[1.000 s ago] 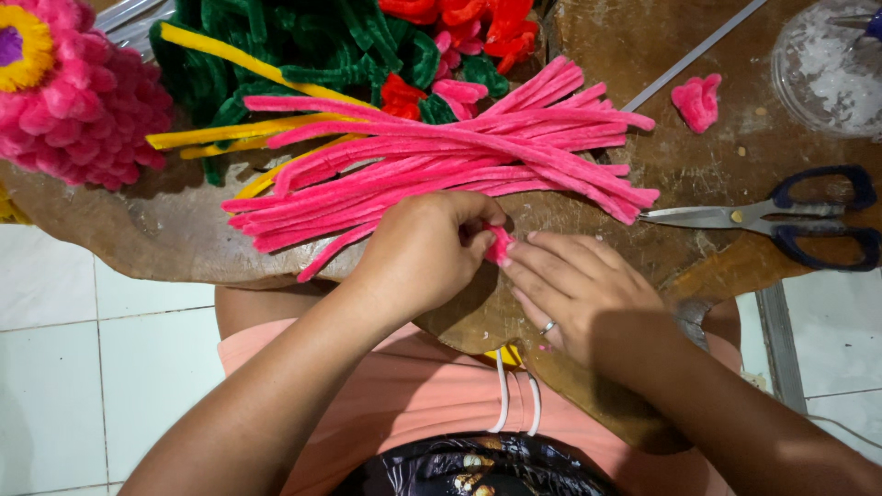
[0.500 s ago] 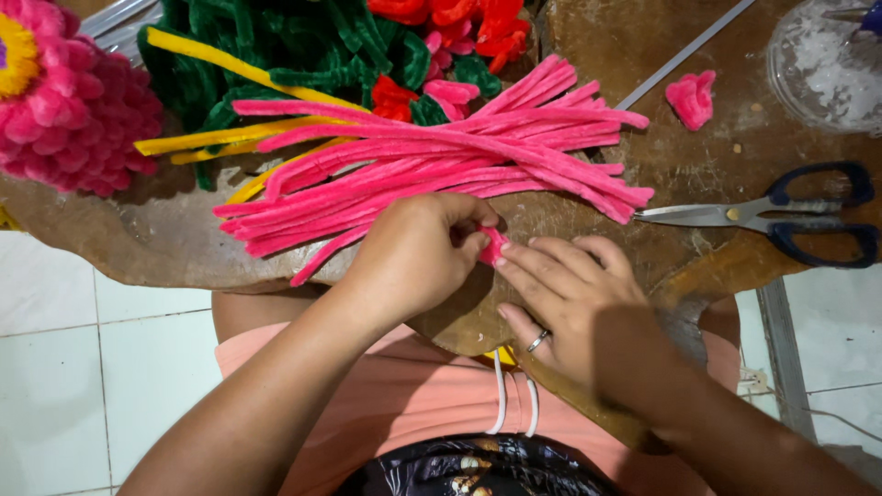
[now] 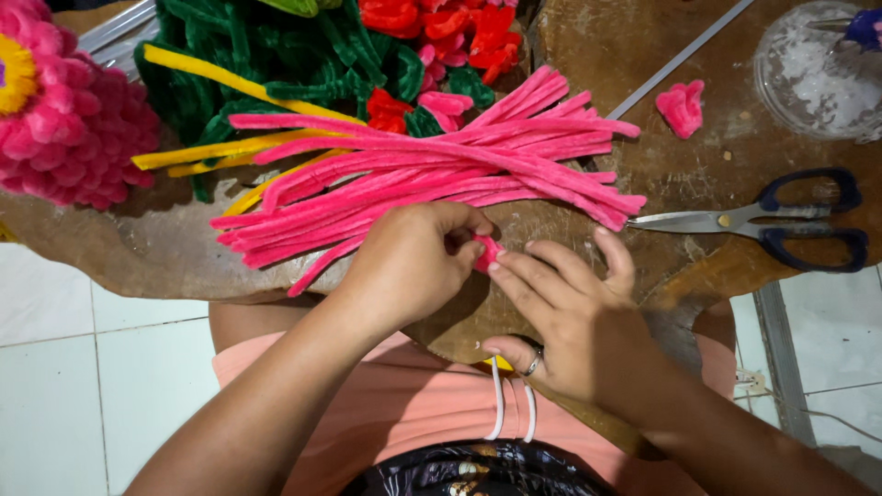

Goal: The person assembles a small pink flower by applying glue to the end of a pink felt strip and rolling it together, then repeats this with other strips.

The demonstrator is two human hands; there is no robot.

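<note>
Change: both hands have stayed at the near edge of the bench since a second ago; the right fingers have spread a little and the small pink piece sits between the two hands as before.
Left hand point(image 3: 413, 266): curled, fingers closed on the small pink piece, knuckles up, just below the pile of stems.
Right hand point(image 3: 565, 321): fingers spread, fingertips touching the same pink piece from the right; a ring on one finger; the thumb tucked towards the body.
Small pink piece point(image 3: 487, 253): fuzzy, pinched between the two hands, over the near edge of the bench.
Pink stems point(image 3: 441, 174): a loose fuzzy bundle lying across the middle of the bench, its near side touching the left hand.
Yellow stems point(image 3: 230, 147): a few, poking out at the left end of the pink bundle.
Green stems point(image 3: 257, 46): a heap at the far edge.
Red pieces point(image 3: 432, 23): on the green heap.
Scissors point(image 3: 763, 220): blue-handled, shut, at the right edge.
Pink rosette point(image 3: 682, 106): alone, far right of the bundle.
Large pink flower point(image 3: 64, 119): at the left edge.
Bench point(image 3: 643, 64): brown, worn.
</note>
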